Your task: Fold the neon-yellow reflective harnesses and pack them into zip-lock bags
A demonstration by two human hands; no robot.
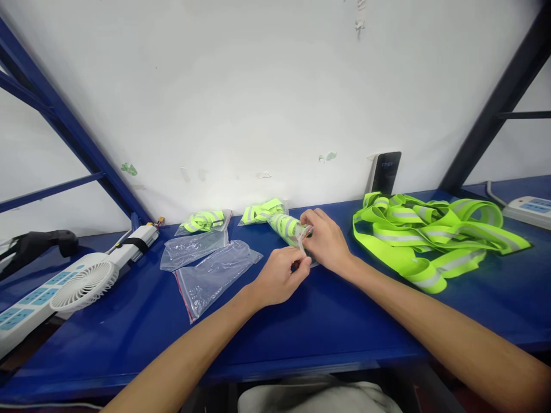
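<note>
Both of my hands grip the open end of a clear zip bag (300,234) with a folded neon-yellow reflective strap (284,225) inside. My left hand (282,274) pinches the bag's near edge between thumb and fingers. Curled over the other side of the mouth is my right hand (325,240), its fingertips partly hidden. Just behind lies a bagged reflective strap (262,212), and another bagged strap (202,221) rests farther left. Two flat clear zip bags, one nearer (217,272) and one behind it (193,249), lie left of my hands.
A loose heap of neon reflective straps (430,235) covers the right side of the blue table (344,338). A phone (384,173) leans on the wall. At left are a white fan (86,285), a power strip (30,307) and a white battery-like pack (138,241).
</note>
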